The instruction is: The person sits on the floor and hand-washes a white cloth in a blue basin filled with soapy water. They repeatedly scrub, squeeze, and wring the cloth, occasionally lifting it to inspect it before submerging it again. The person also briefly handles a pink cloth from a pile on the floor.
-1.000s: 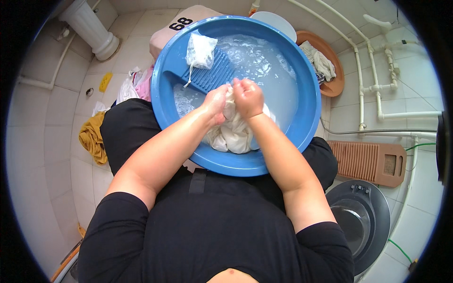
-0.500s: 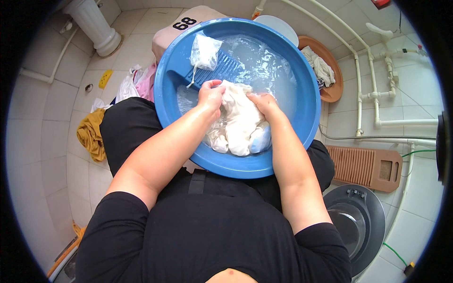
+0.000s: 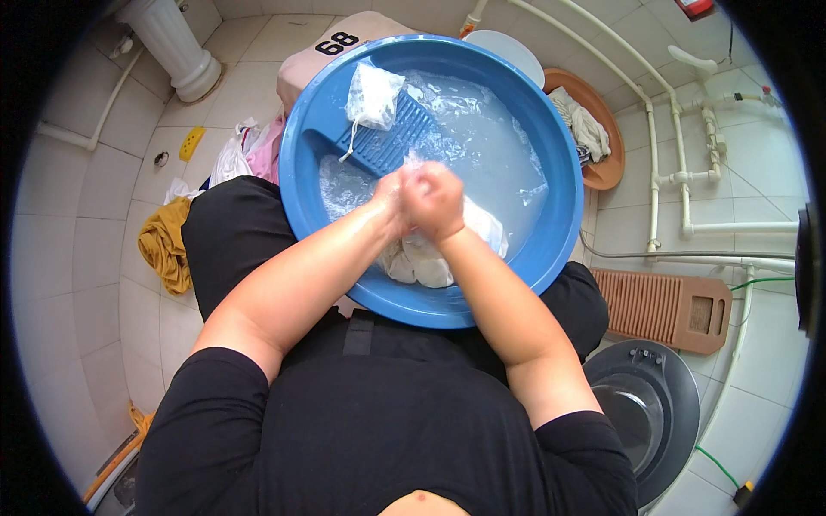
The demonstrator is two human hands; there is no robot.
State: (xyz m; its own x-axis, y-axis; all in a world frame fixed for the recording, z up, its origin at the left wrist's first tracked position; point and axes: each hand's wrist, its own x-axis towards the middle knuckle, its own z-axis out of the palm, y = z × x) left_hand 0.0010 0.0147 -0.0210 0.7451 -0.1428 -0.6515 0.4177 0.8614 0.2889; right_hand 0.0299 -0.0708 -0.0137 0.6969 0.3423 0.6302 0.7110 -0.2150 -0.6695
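1. Head view: straight down into blue basin point(image 3: 413, 312), with cloudy water point(image 3: 503, 155) inside.
2. Spread open half a second ago, now bunched at the near side: white cloth point(image 3: 428, 267), probably mid-scrub.
3. Brought together from apart, clenched on the cloth: left hand point(image 3: 391, 199) and blurred right hand point(image 3: 434, 199).

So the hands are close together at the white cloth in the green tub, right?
Not quite: the tub is blue, not green, as the head view shows. The left hand and right hand are close together at the white cloth in it.
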